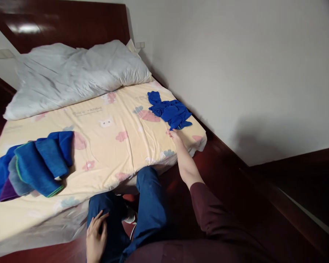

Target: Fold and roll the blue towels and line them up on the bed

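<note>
A crumpled bright-blue cloth [171, 111] lies near the bed's right edge; its folds hide whether it is a garment or a towel. My right hand [174, 134], with the arm stretched out, is closed on the cloth's near corner. My left hand [97, 235] rests on my thigh in blue trousers, fingers loosely extended and nothing in them. Over on the left side of the bed lies an overlapping row of folded cloths [40, 164], in blue, grey and purple, some with green edging.
The bed [112, 138] has a cream sheet printed with rabbits and strawberries. A long grey-white pillow or quilt [79, 73] lies before the dark wooden headboard [71, 22]. A white wall [249, 73] runs along the right, above a dark red floor [216, 175].
</note>
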A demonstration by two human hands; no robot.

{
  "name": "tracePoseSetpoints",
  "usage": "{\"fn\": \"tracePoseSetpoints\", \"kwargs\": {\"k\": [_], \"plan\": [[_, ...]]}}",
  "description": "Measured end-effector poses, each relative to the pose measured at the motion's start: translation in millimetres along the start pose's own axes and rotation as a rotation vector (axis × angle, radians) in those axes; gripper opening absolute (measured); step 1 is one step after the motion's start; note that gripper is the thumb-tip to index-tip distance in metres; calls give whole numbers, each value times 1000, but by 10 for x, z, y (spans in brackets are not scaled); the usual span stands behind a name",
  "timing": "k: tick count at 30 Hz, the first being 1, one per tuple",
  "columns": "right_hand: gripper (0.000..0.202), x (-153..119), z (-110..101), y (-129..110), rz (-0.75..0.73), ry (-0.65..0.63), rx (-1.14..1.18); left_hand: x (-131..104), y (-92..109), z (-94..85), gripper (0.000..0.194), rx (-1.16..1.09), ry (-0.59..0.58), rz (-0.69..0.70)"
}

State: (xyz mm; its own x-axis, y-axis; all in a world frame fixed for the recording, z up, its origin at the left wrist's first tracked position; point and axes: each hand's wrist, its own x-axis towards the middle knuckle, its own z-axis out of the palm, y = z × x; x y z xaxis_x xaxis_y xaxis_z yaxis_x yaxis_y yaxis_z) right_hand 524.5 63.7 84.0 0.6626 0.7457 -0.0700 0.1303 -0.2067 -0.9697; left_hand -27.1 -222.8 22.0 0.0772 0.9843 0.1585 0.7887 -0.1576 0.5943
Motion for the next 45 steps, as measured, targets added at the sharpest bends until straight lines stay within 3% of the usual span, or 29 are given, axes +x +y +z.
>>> {"fn": "tracePoseSetpoints", "kwargs": {"k": [5, 8, 10, 13, 18, 20, 23, 26, 28, 30, 32, 34, 35, 40, 45], "plan": [[49, -151, 157, -90, -4, -75, -24, 15, 66, -9, 28, -12, 13, -19], [55, -551, 297, -56, -43, -149, -32, 49, 45, 9, 28, 4, 16, 16], [54, -1047, 390, 36, -117, -253, -4, 65, 21, 26, 28, 11, 26, 55], [49, -2095, 508, 244, -224, -473, 59, 53, 48, 45, 29, -12, 43, 98], [43, -3927, 589, 499, -236, -802, 188, -101, 347, 36, 42, -101, 18, 89], [44, -4418, 562, 509, -215, -880, 216, -164, 486, 31, 52, -145, 8, 109], [43, -4784, 475, 454, -238, -959, 211, -195, 620, 33, 56, -203, 18, 147], [37, -4799, 341, 401, -271, -1024, 207, -164, 685, 32, 44, -271, -13, 176], [31, -4678, 228, 411, -250, -994, 201, -149, 730, 9, 37, -319, -32, 188], [28, -4474, 110, 473, -187, -823, 168, -170, 785, -44, 35, -346, 20, 140], [31, -4205, 8, 572, -121, -539, 72, -232, 836, -123, 33, -361, 127, 46], [37, -3905, -52, 682, -126, -310, -105, -325, 867, -214, 31, -389, 202, -24], [41, -3760, -62, 731, -169, -266, -211, -378, 872, -257, 30, -407, 212, -37], [43, -3286, 36, 828, -430, -398, -552, -609, 762, -391, 36, -418, 71, 11], [29, -3316, 53, 629, -565, -401, -641, -758, 409, -476, 48, -298, -25, 18]]}}
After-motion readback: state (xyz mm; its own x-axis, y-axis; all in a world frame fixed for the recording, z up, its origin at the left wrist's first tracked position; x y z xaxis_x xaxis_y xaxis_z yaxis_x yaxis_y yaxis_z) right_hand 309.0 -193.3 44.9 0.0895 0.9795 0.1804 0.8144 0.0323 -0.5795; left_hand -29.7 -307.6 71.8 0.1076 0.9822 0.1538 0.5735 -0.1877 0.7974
